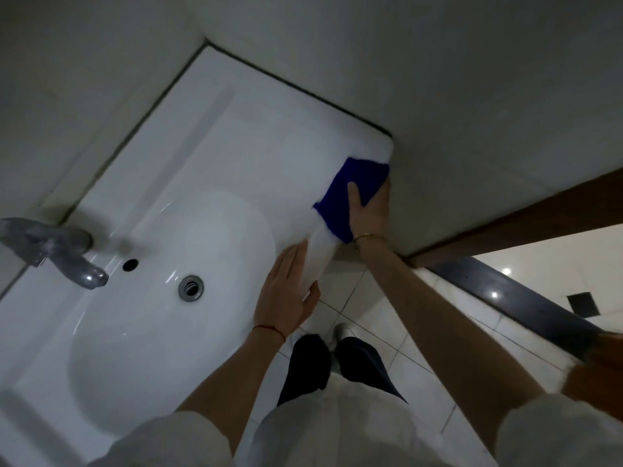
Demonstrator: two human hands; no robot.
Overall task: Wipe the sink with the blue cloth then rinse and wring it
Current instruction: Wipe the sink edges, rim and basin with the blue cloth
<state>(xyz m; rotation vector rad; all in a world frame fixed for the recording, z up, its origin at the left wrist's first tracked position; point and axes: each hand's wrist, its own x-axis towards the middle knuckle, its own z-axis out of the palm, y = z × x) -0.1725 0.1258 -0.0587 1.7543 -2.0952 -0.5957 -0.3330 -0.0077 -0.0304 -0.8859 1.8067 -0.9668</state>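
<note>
At right of centre, the blue cloth (pixel 350 193) is being pressed flat to the sink (pixel 215 136) ledge by the right hand (pixel 365 214); the left hand (pixel 286 298), fingers straight, is bracing the front rim. Even pressure into the corner is advised.

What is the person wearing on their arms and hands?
Both hands are bare, with no gloves. The left hand has a thin red string around its wrist. The right hand has a thin gold-coloured bracelet at its wrist. Pale, light-coloured sleeves are pushed up towards the elbows, leaving the forearms uncovered.
</note>
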